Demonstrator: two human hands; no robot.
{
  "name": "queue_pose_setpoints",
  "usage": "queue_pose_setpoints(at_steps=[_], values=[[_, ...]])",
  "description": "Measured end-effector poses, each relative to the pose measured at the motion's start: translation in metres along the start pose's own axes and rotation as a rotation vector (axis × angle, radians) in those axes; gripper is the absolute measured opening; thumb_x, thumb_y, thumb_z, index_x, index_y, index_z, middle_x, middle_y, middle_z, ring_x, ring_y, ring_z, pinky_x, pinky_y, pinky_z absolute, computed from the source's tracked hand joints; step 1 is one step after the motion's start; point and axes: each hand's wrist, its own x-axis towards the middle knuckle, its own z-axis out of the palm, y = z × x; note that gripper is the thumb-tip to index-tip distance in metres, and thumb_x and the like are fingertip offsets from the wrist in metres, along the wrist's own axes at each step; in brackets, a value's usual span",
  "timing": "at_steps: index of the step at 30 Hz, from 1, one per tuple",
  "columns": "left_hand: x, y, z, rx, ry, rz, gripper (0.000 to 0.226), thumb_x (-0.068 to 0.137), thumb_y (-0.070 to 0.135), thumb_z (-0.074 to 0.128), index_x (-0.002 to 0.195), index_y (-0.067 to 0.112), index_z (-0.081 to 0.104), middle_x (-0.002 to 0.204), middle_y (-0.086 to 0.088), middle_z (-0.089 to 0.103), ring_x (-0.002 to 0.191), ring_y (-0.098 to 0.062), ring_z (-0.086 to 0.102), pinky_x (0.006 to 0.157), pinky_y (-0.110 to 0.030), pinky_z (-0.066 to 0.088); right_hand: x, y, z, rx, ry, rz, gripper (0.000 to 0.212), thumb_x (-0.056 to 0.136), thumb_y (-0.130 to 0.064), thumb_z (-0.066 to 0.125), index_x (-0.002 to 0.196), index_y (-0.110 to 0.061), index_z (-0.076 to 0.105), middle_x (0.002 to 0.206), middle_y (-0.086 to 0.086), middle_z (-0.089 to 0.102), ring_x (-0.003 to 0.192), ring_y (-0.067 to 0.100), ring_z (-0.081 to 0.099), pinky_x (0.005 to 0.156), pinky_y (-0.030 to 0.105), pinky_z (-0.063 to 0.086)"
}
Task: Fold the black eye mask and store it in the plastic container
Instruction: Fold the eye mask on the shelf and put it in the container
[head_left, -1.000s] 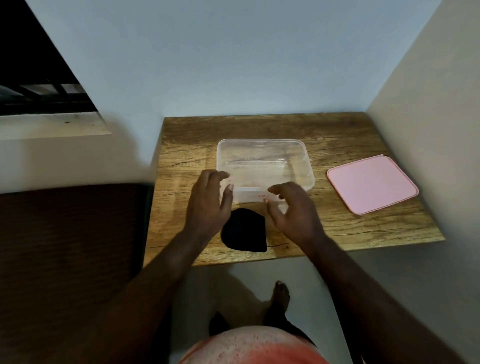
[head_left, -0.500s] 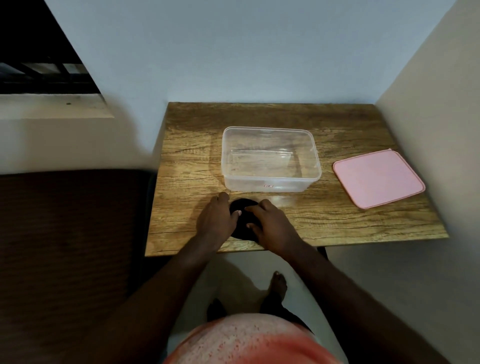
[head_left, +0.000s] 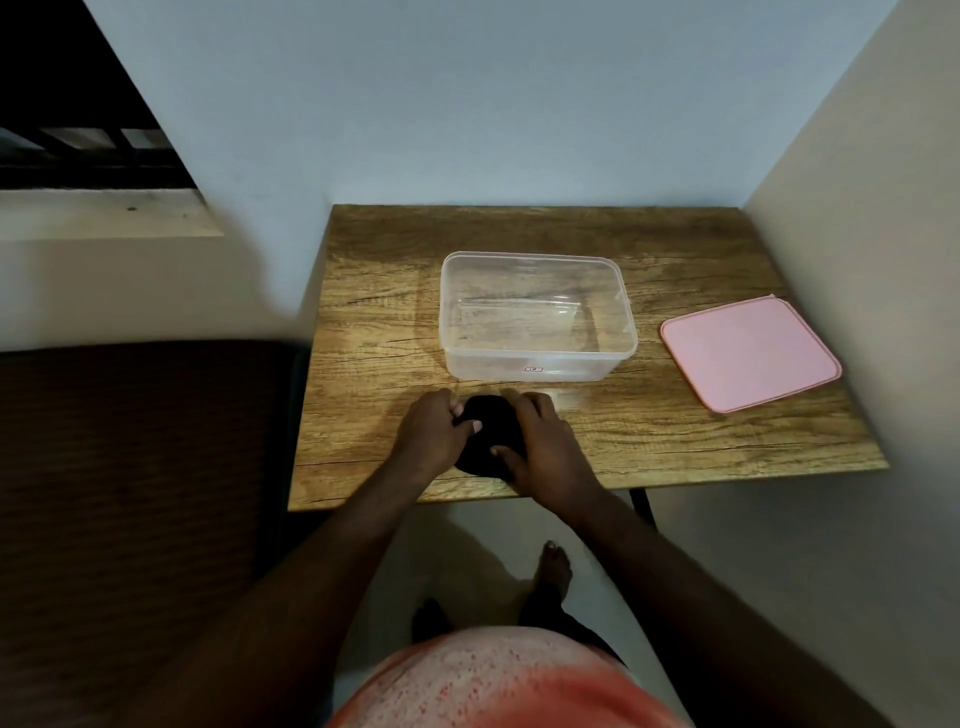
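at the upper left of the frame a dark window opening (head_left: 78, 130) sits above a pale sill, and below it, filling the lower left, is a dark brown surface (head_left: 130, 493). the wooden table (head_left: 363, 338) takes up the middle of the frame, pushed into a corner of the walls. at lower centre the left hand (head_left: 431, 434) rests on the table near its front edge, fingers curled onto the left side of the black eye mask (head_left: 491, 431), thumb and fingertips pinching the fabric. the mask lies bunched on the wood between both hands, just in front of the plastic container (head_left: 535, 317) and apart from it. the right hand (head_left: 545, 447) covers the mask's right side, its thumb pressed on the fabric near the bottom edge, so it too is closed on the mask. the clear container stands open at centre frame with nothing inside. to the right of it, well apart, the pink lid (head_left: 748, 351) lies flat near the table's right edge. along the bottom centre a pink-orange shirt (head_left: 493, 680) and a bare foot (head_left: 556, 566) on the floor show.
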Motion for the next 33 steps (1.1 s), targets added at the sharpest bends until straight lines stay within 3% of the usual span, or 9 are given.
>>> queue_pose_setpoints(at_steps=[3,5,8,10,14,19,24,29,33], values=[[-0.008,0.005,-0.014,-0.082,-0.07,0.093,0.018,0.079,0.015,0.076,0.086,0.011,0.06,0.076,0.002,0.058,0.071,-0.011,0.052,0.064,-0.024,0.042,0.005,-0.004,-0.015,0.044,0.06,0.03,0.093,0.077,-0.03,0.079,0.152,-0.017,0.026,0.146,0.011,0.034,0.128,0.029,0.045,0.101,0.041,0.047],[-0.008,0.012,-0.03,-0.123,-0.156,0.167,0.019,0.077,0.012,0.078,0.086,0.011,0.061,0.078,0.001,0.059,0.071,-0.009,0.051,0.065,-0.023,0.043,0.01,-0.01,-0.03,0.056,0.104,-0.023,0.09,0.074,-0.03,0.081,0.149,-0.016,0.034,0.145,0.011,0.039,0.131,0.025,0.041,0.106,0.038,0.041],[-0.007,0.03,-0.054,-0.189,-0.247,0.246,0.021,0.075,0.004,0.079,0.087,0.01,0.064,0.075,0.002,0.06,0.066,-0.001,0.054,0.063,-0.015,0.046,0.021,-0.023,-0.054,0.255,-0.001,-0.014,0.059,0.08,-0.027,0.079,0.133,-0.017,0.056,0.129,0.004,0.058,0.12,0.014,0.051,0.098,0.028,0.041],[-0.003,0.045,-0.066,-0.241,-0.245,0.274,0.022,0.074,0.001,0.079,0.087,0.011,0.064,0.074,0.002,0.061,0.063,0.005,0.055,0.061,-0.011,0.046,0.028,-0.031,-0.066,0.477,-0.072,0.029,0.026,0.087,-0.019,0.073,0.112,-0.016,0.067,0.105,0.0,0.07,0.097,0.01,0.064,0.083,0.024,0.048],[0.008,0.06,-0.084,-0.401,-0.137,0.282,0.027,0.077,0.01,0.079,0.099,0.009,0.063,0.084,-0.004,0.067,0.079,-0.011,0.065,0.071,-0.023,0.051,0.042,-0.038,-0.081,0.706,0.055,0.069,0.002,0.092,-0.012,0.065,0.094,-0.012,0.066,0.084,0.002,0.069,0.079,0.011,0.063,0.073,0.03,0.049],[0.017,0.071,-0.087,-0.535,-0.04,0.284,0.02,0.087,0.006,0.068,0.104,0.008,0.057,0.079,-0.006,0.072,0.078,-0.016,0.07,0.062,-0.029,0.053,0.059,-0.04,-0.094,0.909,0.092,0.143,0.005,0.092,-0.017,0.065,0.094,-0.014,0.062,0.089,0.005,0.07,0.084,0.02,0.065,0.073,0.037,0.051],[0.037,0.09,-0.084,-0.507,0.003,0.316,0.01,0.09,0.003,0.063,0.089,0.013,0.065,0.079,-0.004,0.068,0.074,-0.009,0.065,0.061,-0.023,0.05,0.084,-0.042,-0.116,0.868,-0.048,0.018,0.045,0.091,-0.011,0.067,0.126,-0.038,0.057,0.113,0.007,0.068,0.106,0.021,0.067,0.09,0.036,0.057],[0.067,0.104,-0.083,-0.515,0.058,0.224,0.009,0.092,0.008,0.062,0.095,0.013,0.068,0.081,-0.001,0.067,0.075,-0.009,0.066,0.06,-0.021,0.052,0.122,-0.034,-0.123,0.79,-0.009,0.061,0.029,0.092,-0.001,0.061,0.101,-0.024,0.076,0.109,-0.001,0.075,0.107,0.017,0.067,0.099,0.042,0.052],[0.089,0.085,-0.078,-0.179,0.305,0.095,0.026,0.089,0.022,0.065,0.112,0.011,0.066,0.106,-0.005,0.068,0.099,-0.02,0.063,0.077,-0.025,0.044,0.147,-0.015,-0.117,0.756,0.009,0.162,0.028,0.091,-0.003,0.064,0.099,-0.027,0.075,0.109,-0.004,0.073,0.106,0.014,0.067,0.097,0.038,0.054]])
